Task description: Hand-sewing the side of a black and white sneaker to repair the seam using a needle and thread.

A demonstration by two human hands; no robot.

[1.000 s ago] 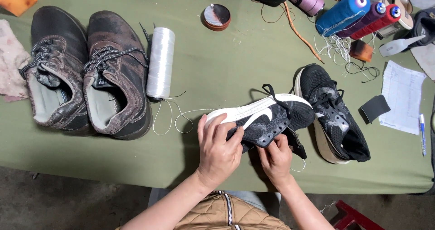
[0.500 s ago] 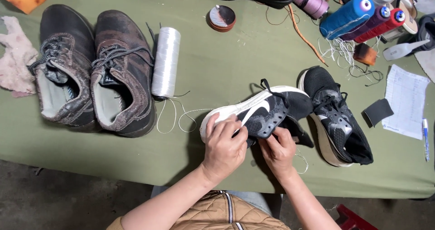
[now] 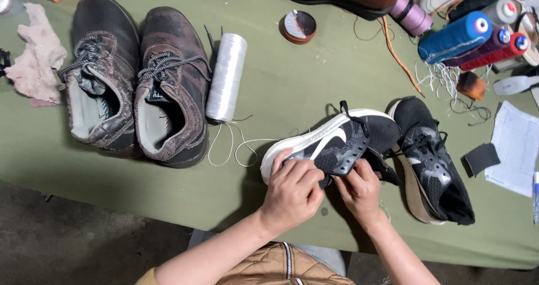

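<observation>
Gripping the black sneaker (image 3: 337, 145) on its side near the front edge of the green table (image 3: 314, 77), both hands work at its upper. The left hand (image 3: 292, 192) lies over the toe end, fingers curled together and pressed onto the fabric beside the white sole. The right hand (image 3: 359, 189) pinches the dark side panel, thumb and fingers closed on it. A thin white thread (image 3: 236, 145) trails from the white spool (image 3: 226, 77) toward the sneaker. The second sneaker (image 3: 429, 161) lies just beside, touching at the heel end. 2 brown boots (image 3: 135, 83) sit well apart to the left. Doing this well likely means keeping the left hand firm so the shoe cannot roll, and holding the panel flat against the sole edge with the right.
</observation>
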